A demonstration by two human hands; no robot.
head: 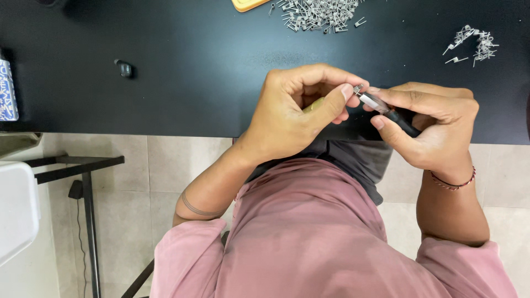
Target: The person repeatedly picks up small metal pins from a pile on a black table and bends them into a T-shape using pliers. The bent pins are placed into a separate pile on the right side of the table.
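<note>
Head view, looking down over a black counter (182,94) at two bare hands held together just above its near edge. Left hand (295,113): grip closed, thumb and forefinger pinched on a small metal part (358,88) at the tip of the tool; a yellowish item (313,104) is tucked in the curled fingers, kind not clear. Right hand (433,127): grip closed round a slim tool (386,110), clear or silvery toward the tip and black at the handle, held slantwise with its tip touching the left thumb and forefinger. Packages: one blue-and-white patterned box (6,91) at the far left edge of the counter, only partly in frame; one orange-yellow tray corner (249,4) at the top edge, cut off. Loose parts: one large heap of small grey metal pieces (317,14) at top centre, just right of the tray, too many to count; one smaller cluster (473,44) at top right, well apart from the heap, roughly a dozen, exact count not readable. One small dark cylinder (125,68) lies alone on the left part of the counter. Right wrist carries one red braided band (454,184); left forearm has one thin dark band (196,209). Below the counter: pink garment (309,237), tiled floor (165,182), a black metal frame (83,165), and one white bin (16,209) at left.
</note>
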